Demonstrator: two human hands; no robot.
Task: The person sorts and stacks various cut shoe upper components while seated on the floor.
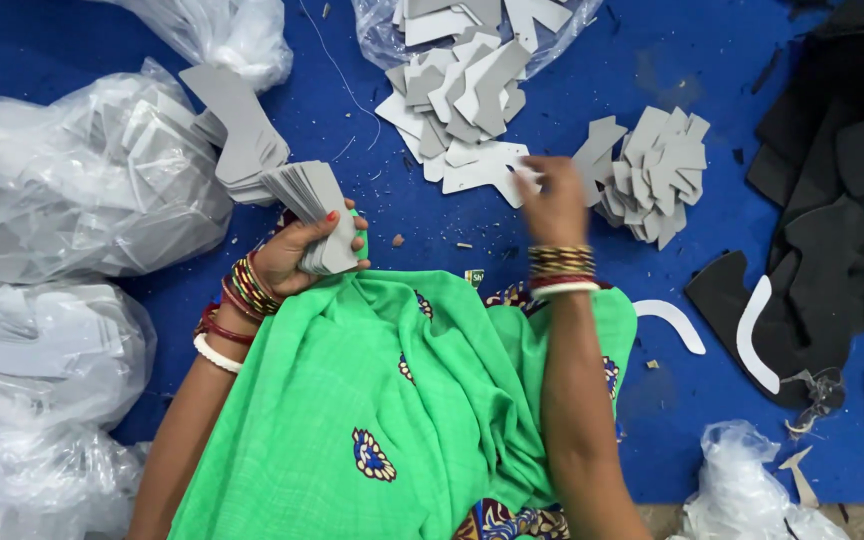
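My left hand [297, 252] grips a thick stack of grey cut pieces [317, 210], fanned upward, just above my green cloth-covered lap [392, 400]. My right hand [552, 195] reaches forward over the blue mat [432, 215] and pinches the edge of a pale grey piece [482, 170] lying in front of a loose heap of grey pieces [462, 95]. Another small pile of grey pieces [657, 170] lies just right of that hand. Bangles ring both wrists.
Clear plastic bags of grey pieces [82, 185] crowd the left side, with a spilled stack [237, 130] beside them. An open bag of pieces [472, 20] sits at the top. Black foam shapes [832, 220] pile on the right, with white curved strips [672, 322] nearby.
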